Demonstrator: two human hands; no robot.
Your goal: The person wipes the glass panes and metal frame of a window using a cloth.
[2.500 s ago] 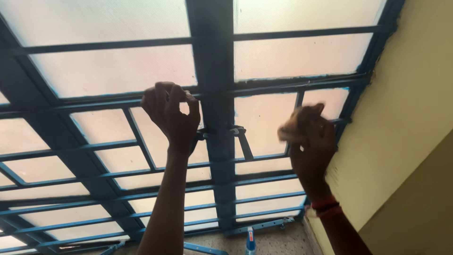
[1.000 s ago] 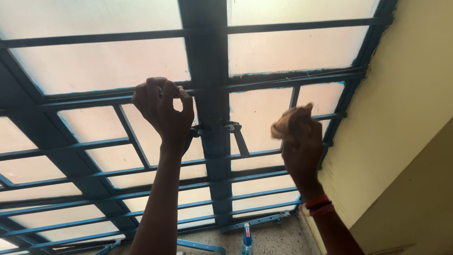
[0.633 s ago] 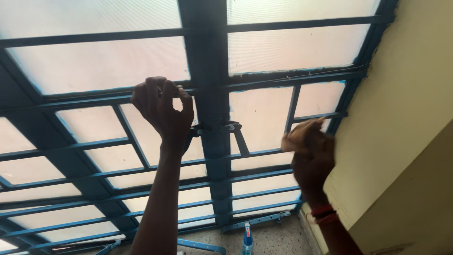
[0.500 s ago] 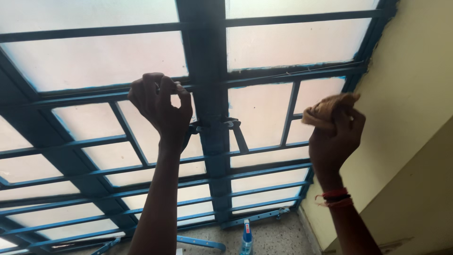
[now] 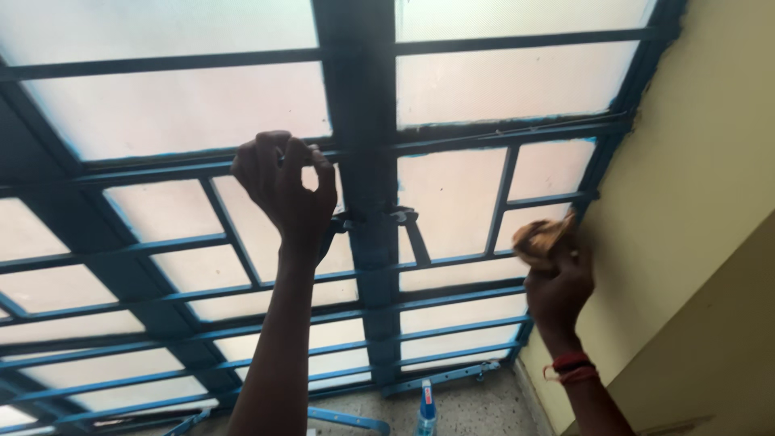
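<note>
Left hand [image 5: 284, 187], fingers clenched around a horizontal blue-painted metal window bar [image 5: 161, 171]. Right hand [image 5: 557, 287] grasps a crumpled tan cloth [image 5: 539, 238] against the frosted glass pane [image 5: 529, 226] beside the yellow wall [image 5: 694, 186] (a blue-capped spray bottle [image 5: 425, 408] stands below).

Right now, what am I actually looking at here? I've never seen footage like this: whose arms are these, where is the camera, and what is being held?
The camera sits on a person's head, so the two bare arms are that person's own. They face a blue window grille of metal bars over frosted glass panes. The left hand is closed around a horizontal bar of the grille. The right hand, with red thread bands at the wrist, has its grip on a crumpled brown cloth close to the bars by the yellow wall. Below, a spray bottle stands on the speckled sill.
</note>
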